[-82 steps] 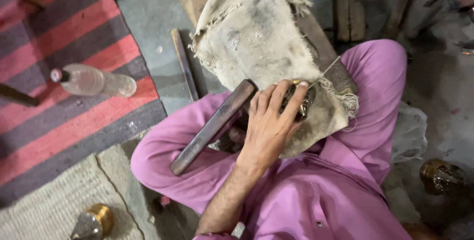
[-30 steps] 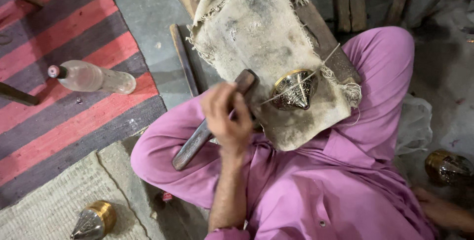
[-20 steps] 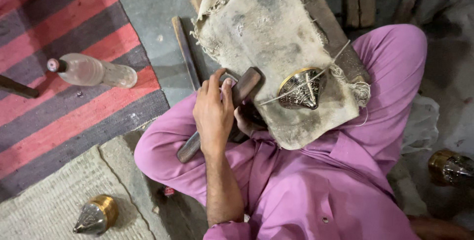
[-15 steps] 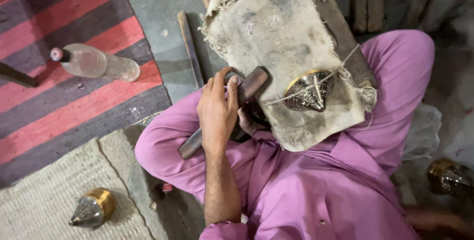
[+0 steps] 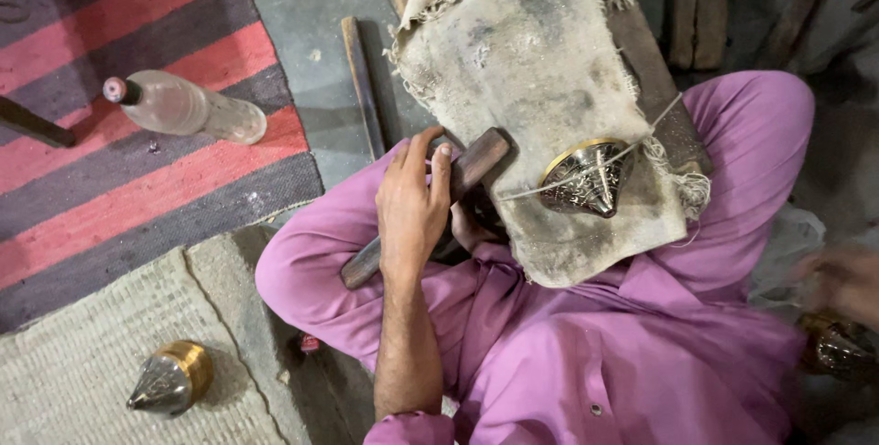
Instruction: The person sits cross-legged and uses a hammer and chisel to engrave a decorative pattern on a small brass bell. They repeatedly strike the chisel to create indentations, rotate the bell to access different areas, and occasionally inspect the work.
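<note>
The sacking cloth (image 5: 540, 88) is coarse, frayed and stained, matt throughout. On it lies an engraved metal cone (image 5: 586, 179) with a glossy brass rim. The hammer (image 5: 458, 193) looks like dull, worn wood. The clear plastic bottle (image 5: 188, 108) shines faintly. The striped rug (image 5: 119, 124) is a rough weave, the pale mat (image 5: 82, 363) ribbed, and the second metal cone (image 5: 169, 381) is polished.

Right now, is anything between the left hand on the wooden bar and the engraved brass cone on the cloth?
Nothing visible blocks it. The left hand grips the wooden bar; only bare burlap cloth and a taut string across the brass cone lie between.
</note>
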